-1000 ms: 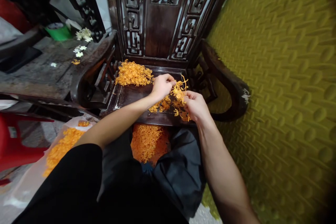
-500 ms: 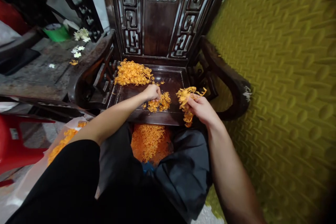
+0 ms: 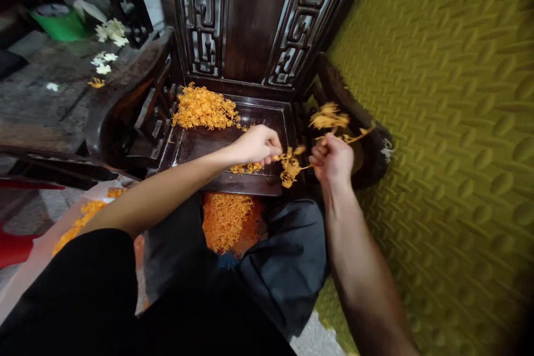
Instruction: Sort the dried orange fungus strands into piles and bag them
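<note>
Right hand (image 3: 332, 157) is clenched on a tangled clump of thin orange stringy strands (image 3: 329, 118), w/ loose ends sticking up and out past the knuckles, above the dark carved wooden chair seat (image 3: 233, 142). Left hand (image 3: 255, 144) pinches a smaller tuft of orange strands (image 3: 288, 164) at the seat's front edge; a few strands seem to bridge the two hands. Nearer, btwn the legs, an open dark cloth bag (image 3: 287, 261) holds a heap of the same orange strands (image 3: 225, 219). Stuff looks v. light, soft, dry and probably brittle, so it likely snags and sheds; best taken by a loose pinch at the clump's thick middle, not by single ends. Farther back, another orange pile (image 3: 202, 108) sits at the seat's rear left corner. Beyond: carved chair back (image 3: 250, 16).
</note>
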`<state>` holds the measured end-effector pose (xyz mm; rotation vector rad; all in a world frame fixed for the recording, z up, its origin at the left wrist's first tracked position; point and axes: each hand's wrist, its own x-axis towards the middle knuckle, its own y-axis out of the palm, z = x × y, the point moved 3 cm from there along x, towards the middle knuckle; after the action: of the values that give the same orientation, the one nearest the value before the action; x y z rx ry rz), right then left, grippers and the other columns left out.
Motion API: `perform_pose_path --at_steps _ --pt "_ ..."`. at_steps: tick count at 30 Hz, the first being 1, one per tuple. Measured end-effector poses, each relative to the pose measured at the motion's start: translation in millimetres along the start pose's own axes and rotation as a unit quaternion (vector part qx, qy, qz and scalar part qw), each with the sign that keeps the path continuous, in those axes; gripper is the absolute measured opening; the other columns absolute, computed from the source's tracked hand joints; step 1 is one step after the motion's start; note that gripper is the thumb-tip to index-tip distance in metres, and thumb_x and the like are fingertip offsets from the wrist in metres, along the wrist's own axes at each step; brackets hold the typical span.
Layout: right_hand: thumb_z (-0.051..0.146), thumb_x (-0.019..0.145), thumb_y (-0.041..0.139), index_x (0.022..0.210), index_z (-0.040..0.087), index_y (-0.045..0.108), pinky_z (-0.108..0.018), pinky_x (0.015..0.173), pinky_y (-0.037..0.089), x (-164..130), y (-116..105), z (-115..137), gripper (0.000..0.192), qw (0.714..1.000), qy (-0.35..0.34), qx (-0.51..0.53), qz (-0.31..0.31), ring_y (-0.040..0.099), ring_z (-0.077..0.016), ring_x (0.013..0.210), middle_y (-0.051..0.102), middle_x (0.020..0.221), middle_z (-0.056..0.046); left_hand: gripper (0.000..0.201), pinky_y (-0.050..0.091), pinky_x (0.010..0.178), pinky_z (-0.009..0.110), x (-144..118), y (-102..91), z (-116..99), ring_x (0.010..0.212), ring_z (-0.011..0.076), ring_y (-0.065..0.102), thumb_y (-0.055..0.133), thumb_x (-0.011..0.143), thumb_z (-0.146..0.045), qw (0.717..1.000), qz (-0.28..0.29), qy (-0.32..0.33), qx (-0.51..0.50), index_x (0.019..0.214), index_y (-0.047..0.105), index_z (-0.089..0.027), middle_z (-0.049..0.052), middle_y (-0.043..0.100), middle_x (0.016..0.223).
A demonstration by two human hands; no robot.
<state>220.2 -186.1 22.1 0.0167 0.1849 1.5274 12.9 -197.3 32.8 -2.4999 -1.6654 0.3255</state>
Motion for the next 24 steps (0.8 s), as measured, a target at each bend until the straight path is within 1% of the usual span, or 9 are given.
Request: perform_pose_path --at_steps 3,7,10,12,14,17,19,22,24 --pt "0.050 0.069 0.072 0.057 0.024 0.045 -0.023 0.038 0.012 2 -15 -8 0.039 0.995 0.005 -0.091 -0.029 0.016 -0.0062 0.038 0.024 0.045 0.010 0.015 0.051 0.058 0.029 6 -15.3 27 0.047 0.0130 0.061 0.069 0.077 -0.006 0.997 -0.005 -0.027 0.079 0.065 0.071 -0.015 0.005 0.067 0.057" --pt "0.033 0.072 0.071 0.053 0.021 0.050 -0.024 0.042 0.016 -5 -8 -20 0.031 0.981 -0.002 -0.191 0.033 0.027 -0.0074 0.043 0.036 0.047 0.006 0.018 0.052 0.082 0.030 24 -32.5 56 0.072 0.0169 0.069 0.071 0.075 -0.008 0.986 -0.055 0.013 0.157 0.059 0.070 -0.017 0.003 0.069 0.065" --pt "0.032 0.079 0.065 0.054 0.021 0.050 -0.026 0.046 0.022 -10 5 -18 0.032 0.957 -0.030 -0.272 0.093 0.032 -0.0092 0.047 0.040 0.049 0.004 0.020 0.051 0.088 0.028 32 -34.0 58 0.086 0.0188 0.070 0.073 0.080 -0.016 0.985 -0.064 0.023 0.161 0.060 0.068 -0.017 0.006 0.072 0.076" --pt "0.034 0.082 0.062 0.054 0.021 0.051 -0.027 0.050 0.026 -12 11 -15 0.033 0.947 -0.046 -0.298 0.110 0.035 -0.0104 0.050 0.042 0.050 0.004 0.019 0.052 0.085 0.027 30 -32.4 48 0.089 0.0189 0.070 0.067 0.090 -0.026 0.987 -0.083 0.018 0.139 0.075 0.072 -0.017 0.009 0.074 0.089" --pt "0.036 0.084 0.060 0.054 0.020 0.052 -0.028 0.053 0.029 -12 15 -13 0.034 0.940 -0.058 -0.314 0.116 0.038 -0.0113 0.052 0.044 0.052 0.003 0.031 0.054 0.075 0.028 24 -27.9 35 0.084 0.0189 0.071 0.054 0.101 -0.040 0.995 -0.095 -0.015 0.038 0.110 0.072 -0.017 0.013 0.074 0.105" --pt "0.039 0.086 0.059 0.056 0.020 0.052 -0.028 0.057 0.031 -11 20 -13 0.036 0.929 -0.065 -0.339 0.132 0.040 -0.0121 0.056 0.046 0.055 0.002 0.069 0.054 0.060 0.028 10 -12.6 19 0.076 0.0187 0.073 0.061 0.098 -0.047 0.986 -0.046 -0.060 -0.152 0.157 0.034 -0.022 0.015 0.071 0.120" --pt "0.044 0.088 0.058 0.058 0.020 0.051 -0.029 0.057 0.031 -10 23 -15 0.039 0.924 -0.063 -0.349 0.143 0.041 -0.0123 0.057 0.046 0.056 0.002 0.086 0.051 0.056 0.024 5 -3.3 12 0.070 0.0156 0.070 0.073 0.092 -0.034 0.982 -0.007 -0.056 -0.178 0.161 0.023 -0.021 0.012 0.073 0.107" --pt "0.052 0.090 0.060 0.065 0.020 0.055 -0.029 0.059 0.034 -10 27 -18 0.041 0.918 -0.077 -0.366 0.136 0.045 -0.0133 0.061 0.052 0.061 0.002 0.076 0.041 0.050 0.020 5 -0.8 11 0.053 0.0088 0.057 0.073 0.090 -0.016 0.994 -0.024 -0.032 -0.101 0.156 0.035 -0.016 0.001 0.069 0.075" --pt "0.054 0.088 0.066 0.078 0.018 0.064 -0.028 0.064 0.039 -8 26 -17 0.037 0.922 -0.106 -0.357 0.109 0.052 -0.0148 0.067 0.062 0.072 0.000 0.072 0.036 0.048 0.021 8 -3.4 12 0.047 0.0072 0.050 0.070 0.092 -0.014 0.998 -0.035 -0.013 -0.052 0.155 0.036 -0.014 -0.002 0.066 0.067"
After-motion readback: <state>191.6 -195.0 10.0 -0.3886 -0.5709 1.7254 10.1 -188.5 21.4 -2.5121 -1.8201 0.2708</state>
